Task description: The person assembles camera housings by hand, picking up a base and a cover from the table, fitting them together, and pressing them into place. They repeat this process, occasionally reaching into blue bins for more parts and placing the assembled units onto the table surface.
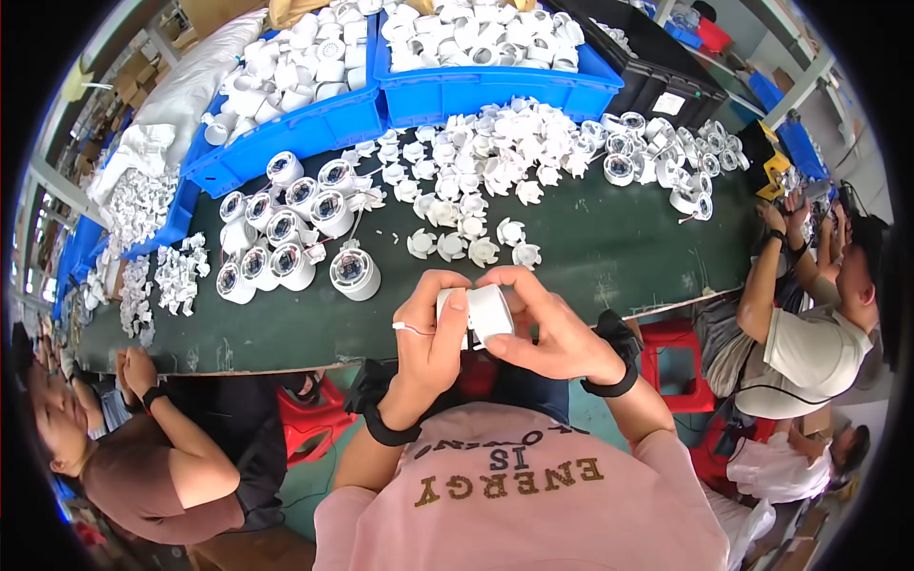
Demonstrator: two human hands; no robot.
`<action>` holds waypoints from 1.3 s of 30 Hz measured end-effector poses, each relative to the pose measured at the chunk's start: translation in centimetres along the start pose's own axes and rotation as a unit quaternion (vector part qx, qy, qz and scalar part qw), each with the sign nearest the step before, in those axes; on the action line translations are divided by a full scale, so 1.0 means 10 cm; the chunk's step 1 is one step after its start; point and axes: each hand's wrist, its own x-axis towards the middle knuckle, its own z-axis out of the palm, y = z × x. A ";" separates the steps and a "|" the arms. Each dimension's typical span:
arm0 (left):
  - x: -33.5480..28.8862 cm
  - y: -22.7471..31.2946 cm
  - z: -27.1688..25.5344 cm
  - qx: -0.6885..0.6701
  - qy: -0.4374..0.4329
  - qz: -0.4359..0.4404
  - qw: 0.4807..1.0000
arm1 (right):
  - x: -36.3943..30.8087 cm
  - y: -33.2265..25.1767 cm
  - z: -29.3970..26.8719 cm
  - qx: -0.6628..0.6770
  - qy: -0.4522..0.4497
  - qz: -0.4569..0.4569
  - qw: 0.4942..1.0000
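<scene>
Close to the table's front edge, a white cylindrical plastic housing [490,312] is held between my two hands. My left hand [430,333] grips its left side, with the thumb on top. A thin white wire pokes out beside that hand. Fingers and thumb of my right hand [547,328] close round the housing's right end. A small dark part shows at its near edge; the inside is hidden. Beyond my left hand stands a round white lamp unit [354,274] with a clear front, beside a cluster of similar units [290,228]. Several white clawed rings [483,251] lie past my fingers.
Two blue bins [500,92] of white housings stand at the back, beside a black crate [657,81]. A large heap of clawed rings [514,143] covers the green table [609,247]. More lamp units [666,157] sit at right. Other people sit left and right, near red stools [674,362].
</scene>
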 end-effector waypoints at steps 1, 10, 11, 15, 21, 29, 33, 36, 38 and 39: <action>-0.02 -0.02 0.00 -0.004 -0.009 -0.004 1.000 | -0.03 0.01 0.02 0.004 0.003 0.000 1.000; -0.07 0.05 0.02 0.006 0.018 0.050 0.999 | -0.09 0.12 0.21 0.101 0.058 -0.026 0.993; -0.06 0.04 0.01 0.009 0.030 0.081 0.996 | -0.08 0.10 0.21 0.102 0.059 -0.026 0.993; -0.06 0.04 0.02 0.032 0.040 0.096 0.994 | -0.08 0.11 0.23 0.038 0.041 -0.019 0.998; -0.11 0.07 -0.01 0.064 0.020 0.122 0.990 | -0.13 0.12 0.28 -0.137 0.049 -0.098 0.984; -0.19 0.16 0.03 0.036 0.026 0.116 0.992 | -0.17 -0.09 0.28 -0.267 0.121 -0.209 0.933; -0.21 0.15 0.06 0.043 0.026 0.090 0.995 | -0.20 -0.12 0.25 -0.258 0.106 -0.178 0.944; -0.19 0.17 0.06 0.038 0.010 0.129 0.991 | -0.25 -0.07 0.25 -0.265 0.097 -0.187 0.941; -0.21 0.18 0.05 0.045 -0.007 0.115 0.992 | -0.28 -0.03 0.25 -0.252 0.079 -0.183 0.947; -0.22 0.18 0.05 0.052 -0.022 0.103 0.993 | -0.28 -0.01 0.27 -0.251 0.079 -0.183 0.947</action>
